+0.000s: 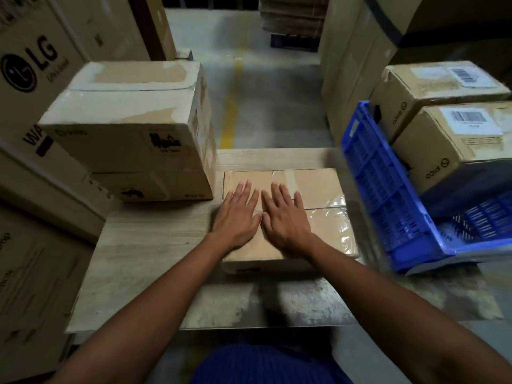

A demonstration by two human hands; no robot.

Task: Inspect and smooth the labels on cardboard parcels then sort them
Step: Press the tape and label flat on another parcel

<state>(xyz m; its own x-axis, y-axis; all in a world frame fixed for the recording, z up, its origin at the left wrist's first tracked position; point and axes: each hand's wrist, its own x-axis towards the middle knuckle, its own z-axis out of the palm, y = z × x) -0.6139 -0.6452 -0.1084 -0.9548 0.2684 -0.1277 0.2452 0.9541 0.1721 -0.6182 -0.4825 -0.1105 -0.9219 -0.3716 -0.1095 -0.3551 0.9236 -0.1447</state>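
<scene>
A flat cardboard parcel [318, 187] lies in the middle of the wooden table [144, 245], its top taped with shiny clear film on the right side. My left hand [237, 217] and my right hand [285, 220] rest side by side, palms down and fingers straight, on the parcel's top. No label shows on this parcel; the hands cover its middle. A stack of two larger cardboard boxes [130, 120] stands at the table's left. On the right, two labelled boxes [454, 139] sit in a tilted blue plastic crate [388, 195].
Large printed cartons [30, 67] rise on the left beside the table. Tall stacked cartons [354, 65] stand at the back right. A concrete aisle with a yellow line [230, 115] runs away beyond the table. The table's front edge [249, 325] is worn and grey.
</scene>
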